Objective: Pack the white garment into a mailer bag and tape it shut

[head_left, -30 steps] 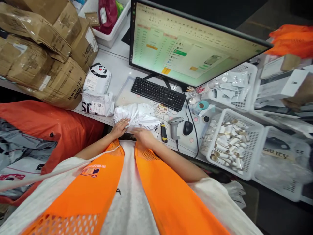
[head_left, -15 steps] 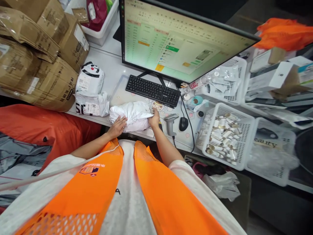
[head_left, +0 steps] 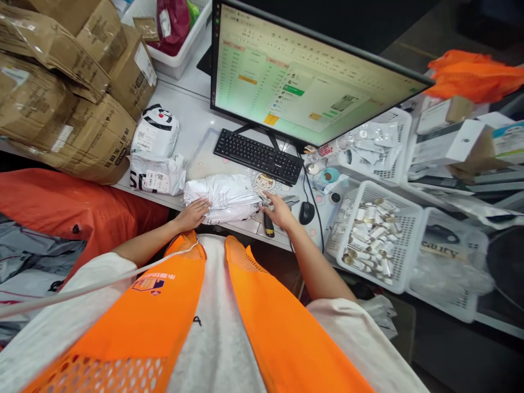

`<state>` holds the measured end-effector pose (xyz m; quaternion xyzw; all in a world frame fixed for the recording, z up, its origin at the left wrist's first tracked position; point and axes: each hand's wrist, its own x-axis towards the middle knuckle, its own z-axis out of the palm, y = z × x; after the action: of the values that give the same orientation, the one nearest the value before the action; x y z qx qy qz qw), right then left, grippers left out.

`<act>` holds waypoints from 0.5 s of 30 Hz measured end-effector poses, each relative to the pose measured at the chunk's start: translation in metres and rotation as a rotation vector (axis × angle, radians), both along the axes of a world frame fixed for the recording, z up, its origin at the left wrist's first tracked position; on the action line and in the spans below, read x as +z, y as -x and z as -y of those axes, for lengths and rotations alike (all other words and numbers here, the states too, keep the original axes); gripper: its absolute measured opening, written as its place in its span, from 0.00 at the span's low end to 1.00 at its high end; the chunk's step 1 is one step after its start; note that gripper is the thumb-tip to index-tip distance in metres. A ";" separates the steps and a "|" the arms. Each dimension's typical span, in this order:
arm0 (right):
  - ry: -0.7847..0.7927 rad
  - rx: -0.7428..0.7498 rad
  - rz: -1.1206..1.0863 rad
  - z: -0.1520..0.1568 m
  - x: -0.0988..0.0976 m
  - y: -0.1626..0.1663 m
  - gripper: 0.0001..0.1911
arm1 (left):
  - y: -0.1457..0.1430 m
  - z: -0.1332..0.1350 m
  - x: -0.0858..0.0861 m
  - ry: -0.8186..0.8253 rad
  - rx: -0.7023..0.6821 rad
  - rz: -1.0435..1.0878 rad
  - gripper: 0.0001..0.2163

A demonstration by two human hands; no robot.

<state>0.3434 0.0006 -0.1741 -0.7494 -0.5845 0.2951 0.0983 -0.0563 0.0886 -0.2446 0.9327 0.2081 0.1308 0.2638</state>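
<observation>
A white plastic mailer parcel (head_left: 223, 197), creased and soft, lies at the front edge of the desk. My left hand (head_left: 195, 213) rests flat on its left end, fingers stretched out. By the parcel's right end, my right hand (head_left: 280, 212) is open, thumb and fingers apart. Whether its fingertips touch the plastic, I cannot tell. Just under that hand lies a utility knife (head_left: 268, 225) with a black and yellow handle. A grey barcode scanner (head_left: 291, 200) is mostly hidden behind the right hand.
A keyboard (head_left: 257, 156) and monitor (head_left: 311, 71) stand behind the parcel, a mouse (head_left: 307, 213) to the right. Labelled parcels (head_left: 158, 174) and cardboard boxes (head_left: 77, 131) are on the left. A white basket (head_left: 403, 248) of small rolls sits at right.
My right hand has let go of the parcel's right end and moved right, its fingers spreading. The parcel's top lies flatter. My left hand stays on the left end.
</observation>
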 end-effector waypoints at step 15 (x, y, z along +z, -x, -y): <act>0.010 0.258 0.220 0.013 -0.019 0.172 0.28 | -0.101 -0.026 0.041 0.040 0.155 -0.072 0.25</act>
<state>0.1714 -0.0124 -0.1934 -0.6963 -0.6818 0.2242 -0.0087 0.0443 0.1144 -0.2035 0.9124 0.2916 0.1128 0.2639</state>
